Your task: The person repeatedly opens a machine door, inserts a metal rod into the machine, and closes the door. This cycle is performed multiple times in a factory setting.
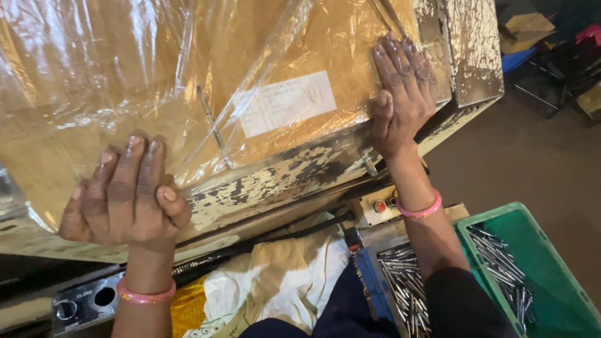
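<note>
Left hand [125, 194] and right hand [404, 87] flat, open, gripping nothing, on big brown plastic-wrapped cardboard box [188, 81]. Probably heavy, slippery; better held by edges.

Glossy crinkled clear plastic film [125, 69] over matt brown cardboard [338, 56]; chipped, rough painted metal ledge [275, 181]; shiny steel pins [407, 288]; smooth green plastic crate [551, 275]

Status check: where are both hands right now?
Left hand and right hand flat, open on plastic-wrapped brown sheet. Sheet lies on chipped machine cover. Nothing between them.
</note>
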